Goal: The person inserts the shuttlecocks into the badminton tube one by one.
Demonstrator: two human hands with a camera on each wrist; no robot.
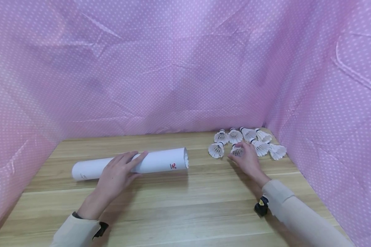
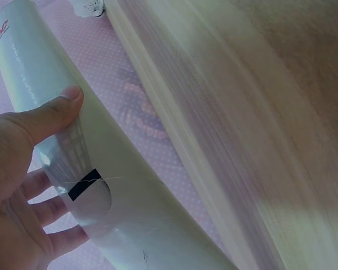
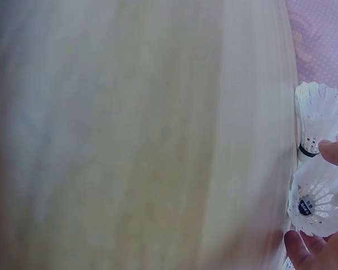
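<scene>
My left hand (image 1: 117, 175) grips a white shuttlecock tube (image 1: 160, 161) around its middle, with a red logo near its open right end. In the left wrist view the thumb lies across the tube (image 2: 129, 197), fingers behind it. The right hand (image 1: 247, 159) is at the front row of white feather shuttlecocks, its fingers curved round one shuttlecock (image 1: 236, 151). In the right wrist view this shuttlecock (image 3: 321, 197) has its open skirt facing the camera, fingertips right at its edges. A second shuttlecock (image 3: 321, 109) with a black band lies just beyond it.
Several shuttlecocks stand in two rows at the table's back right, among them one at the front left (image 1: 216, 150) and one at the front right (image 1: 276, 151). A pink dotted cloth (image 1: 173, 75) walls the back and sides of the wooden table (image 1: 179, 209).
</scene>
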